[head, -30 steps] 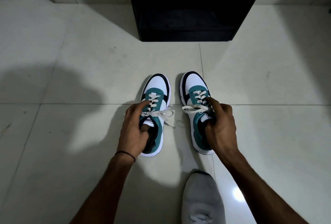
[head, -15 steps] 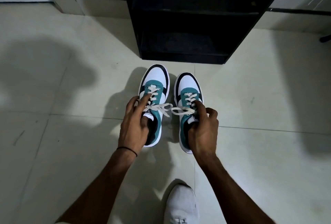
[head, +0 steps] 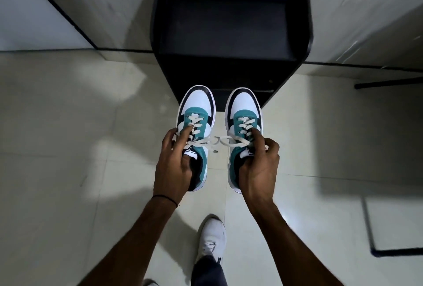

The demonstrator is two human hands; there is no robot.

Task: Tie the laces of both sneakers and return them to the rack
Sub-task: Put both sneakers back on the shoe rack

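Note:
Two white, teal and black sneakers hang in the air, toes pointing away from me, cream laces tied in bows. My left hand (head: 175, 164) grips the left sneaker (head: 198, 111) by its tongue and collar. My right hand (head: 258, 166) holds the right sneaker (head: 243, 109) the same way. The bow loops nearly touch between the two shoes. Just beyond the toes stands the black shoe rack (head: 231, 29), its top shelf bare and a lower shelf in shadow.
Pale tiled floor (head: 80, 125) lies all around. My own white shoe (head: 211, 237) stands on the floor below the hands. A dark bar (head: 389, 83) and a dark frame (head: 400, 251) lie at the right. Walls flank the rack.
Both sneakers have been lifted off the floor and carried forward toward the rack. The view has tipped up, showing the rack's top shelf.

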